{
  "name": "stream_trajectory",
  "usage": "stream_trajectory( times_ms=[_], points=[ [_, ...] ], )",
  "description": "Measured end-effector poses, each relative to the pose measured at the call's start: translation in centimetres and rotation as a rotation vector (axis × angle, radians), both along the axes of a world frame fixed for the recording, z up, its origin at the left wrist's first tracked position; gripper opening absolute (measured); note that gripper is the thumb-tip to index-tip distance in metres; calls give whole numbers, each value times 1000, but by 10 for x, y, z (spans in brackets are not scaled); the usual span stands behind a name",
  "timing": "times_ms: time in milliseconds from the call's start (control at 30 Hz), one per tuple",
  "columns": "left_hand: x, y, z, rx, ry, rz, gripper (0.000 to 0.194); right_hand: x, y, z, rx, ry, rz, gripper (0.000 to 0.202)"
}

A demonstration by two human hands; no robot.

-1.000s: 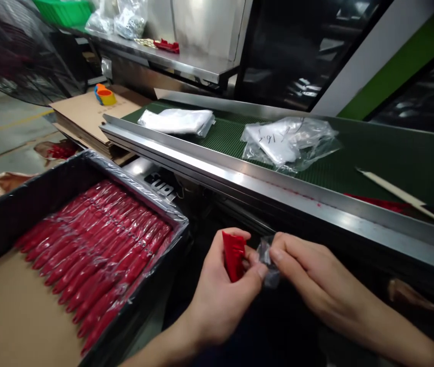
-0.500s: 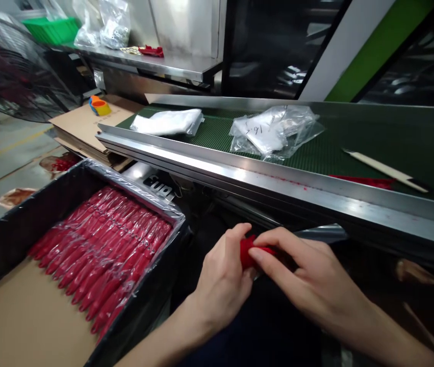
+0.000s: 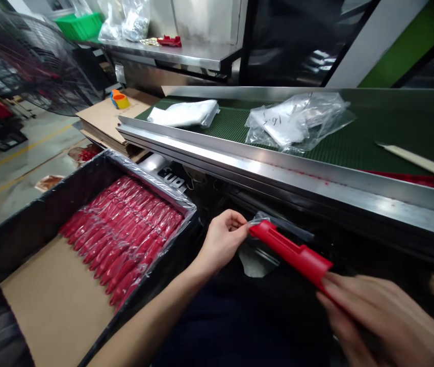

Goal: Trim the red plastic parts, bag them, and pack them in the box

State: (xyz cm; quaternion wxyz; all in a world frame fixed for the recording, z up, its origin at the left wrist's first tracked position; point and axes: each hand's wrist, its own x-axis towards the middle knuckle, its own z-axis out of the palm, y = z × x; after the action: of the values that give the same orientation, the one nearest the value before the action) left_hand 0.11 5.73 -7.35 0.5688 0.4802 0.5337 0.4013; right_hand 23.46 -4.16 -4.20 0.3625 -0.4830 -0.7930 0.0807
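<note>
Factory workshop, green conveyor belt (image 3: 232,122), lined box (image 3: 58,300) of wrapped red parts (image 3: 125,229)

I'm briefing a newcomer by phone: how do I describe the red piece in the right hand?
Find the green conveyor belt, then look below it, right of the black-lined box. The right hand holds a long red plastic piece, its tip by the left hand. Unlike the red pieces lying in rows under clear plastic, it is held, mostly uncovered.

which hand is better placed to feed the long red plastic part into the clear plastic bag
Probably the right hand: it grips the red part at one end; the left hand is by the bag at the other.
</note>
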Motion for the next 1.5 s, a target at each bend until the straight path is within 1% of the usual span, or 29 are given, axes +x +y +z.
stream_trajectory(
  times_ms=[67,200,300,367,433,500,533,567,600,667,700,733,800,867,933,967,1000,1067,1100,1133,1167,1200,1267,1300,1367,1400,1433,1467,1500],
  points=[
    [2,-4,4,-12,-20,-9,14,-6,6,1,128,-213,100,48],
    [0,-12,7,37,3,-10,20,-4,14,0,191,-484,240,40],
    [-1,-18,6,152,69,-3,20,-3,14,-1,173,-605,358,42],
    [-1,-23,6,247,111,-8,16,-7,12,-2,117,-600,343,44],
    [1,-28,4,334,137,-4,15,-15,10,-5,120,-524,271,41],
    [3,-34,0,397,156,33,14,-27,8,-9,183,-381,169,37],
    [5,-37,-2,419,166,60,13,-33,7,-10,197,-286,93,34],
    [5,-40,-4,434,175,85,12,-40,7,-12,170,-179,-14,31],
    [6,-43,-7,441,184,107,10,-47,6,-12,92,-57,-145,27],
    [7,-48,-11,441,197,139,7,-62,5,-14,-156,249,-371,16],
    [8,-50,-13,439,202,149,7,-69,5,-15,-285,411,-426,12],
    [8,-52,-15,442,207,154,7,-75,4,-17,-389,551,-438,13],
    [8,-55,-16,473,215,136,9,-85,4,-23,-470,711,-386,16],
    [7,-57,-16,526,221,90,10,-87,3,-31,-433,689,-365,15],
    [5,-56,-15,575,231,60,10,-81,3,-37,-344,613,-350,14],
    [3,-55,-13,591,240,62,10,-75,4,-38,-310,560,-297,18],
    [1,-54,-11,602,252,72,10,-68,5,-38,-279,477,-202,22],
    [-2,-51,-6,619,282,87,11,-54,9,-36,-226,233,37,34],
    [-3,-50,-3,628,297,74,11,-48,12,-34,-197,89,132,41],
    [-4,-50,0,642,308,35,11,-44,14,-31,-162,-36,192,46],
    [-4,-51,3,669,321,-30,12,-42,17,-29,-128,-118,215,47],
    [-4,-53,7,712,342,-106,13,-42,19,-28,-109,-146,212,45],
    [-5,-57,13,807,389,-230,14,-46,21,-26,-107,-118,227,39],
    [-6,-60,16,839,412,-249,13,-48,21,-25,-119,-76,252,37],
    [-12,-63,17,857,444,-220,13,-54,18,-26,-147,12,288,36],
    [-16,-64,16,847,452,-213,25,-57,17,-27,-156,59,278,36],
    [-22,-66,14,833,468,-242,40,-59,16,-28,-164,104,251,35],
    [-28,-68,11,810,490,-292,50,-60,16,-28,-185,137,224,33],
    [-34,-70,9,780,504,-348,56,-61,16,-29,-212,164,198,28]
  ],
)
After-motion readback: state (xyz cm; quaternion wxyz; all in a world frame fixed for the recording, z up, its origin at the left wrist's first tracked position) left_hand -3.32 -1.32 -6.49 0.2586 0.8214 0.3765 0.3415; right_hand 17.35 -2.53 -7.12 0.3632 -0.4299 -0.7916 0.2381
